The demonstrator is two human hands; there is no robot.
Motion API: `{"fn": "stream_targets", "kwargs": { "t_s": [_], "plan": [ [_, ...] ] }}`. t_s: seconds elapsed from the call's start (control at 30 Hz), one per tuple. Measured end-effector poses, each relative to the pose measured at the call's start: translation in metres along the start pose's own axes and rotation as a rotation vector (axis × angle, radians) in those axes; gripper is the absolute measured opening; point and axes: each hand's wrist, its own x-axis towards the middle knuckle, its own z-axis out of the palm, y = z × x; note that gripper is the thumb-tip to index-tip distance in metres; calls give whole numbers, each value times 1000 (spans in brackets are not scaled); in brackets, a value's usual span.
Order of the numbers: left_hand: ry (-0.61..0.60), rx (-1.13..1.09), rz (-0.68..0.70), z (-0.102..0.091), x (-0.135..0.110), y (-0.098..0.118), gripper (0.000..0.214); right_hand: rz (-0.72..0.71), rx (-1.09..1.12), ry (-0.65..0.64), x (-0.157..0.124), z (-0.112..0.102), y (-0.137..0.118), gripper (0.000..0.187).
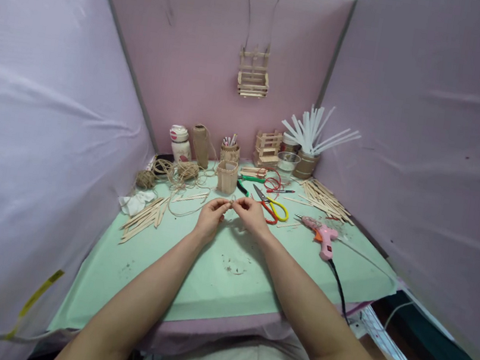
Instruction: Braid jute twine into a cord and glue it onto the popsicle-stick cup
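Observation:
My left hand (212, 212) and my right hand (249, 213) meet over the middle of the mint-green table (224, 286). Both pinch a thin piece of jute twine (232, 203) between their fingertips. A loop of loose twine (187, 196) trails to the left toward the twine balls (146, 178). Just behind my hands stands a small cup made of wooden sticks (226, 177). Red and yellow scissors (274, 207) lie to the right of my right hand.
A pink glue gun (324, 238) with a black cord lies at right. Piles of wooden sticks (144, 218) lie at left, and more wooden sticks (325, 200) at right. At the back stand a stick crate, a clear cup (287, 166), white glue sticks in a jar (312, 136). Pink partition walls enclose the table.

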Motion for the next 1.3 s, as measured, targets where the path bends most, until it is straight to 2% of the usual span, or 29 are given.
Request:
{"fn": "stream_targets", "kwargs": {
  "t_s": [0.2,0.47,0.7,0.8,0.9,1.0,1.17,1.23,1.3],
  "plan": [
    [24,114,119,2,-3,5,26,-1,-31,26,-1,0,-1,20],
    [-14,173,145,1,-5,5,23,-39,-120,63,-2,0,1,16],
    [70,360,232,1,-7,8,16,-206,-277,46,-6,2,2,7],
    [86,363,231,1,-7,9,16,-225,-291,37,-6,3,2,7],
    [48,355,225,1,-7,11,18,-227,-309,43,-6,2,2,7],
    [15,359,229,-2,-5,12,21,-267,-346,44,-6,0,2,8],
    [28,379,252,-5,-4,10,20,-338,-342,19,-7,1,1,10],
    [27,338,241,-3,-4,9,21,-352,-341,24,-7,2,0,10],
    [11,206,160,0,-5,8,23,-364,-343,23,-8,2,-1,11]
  ]
}}
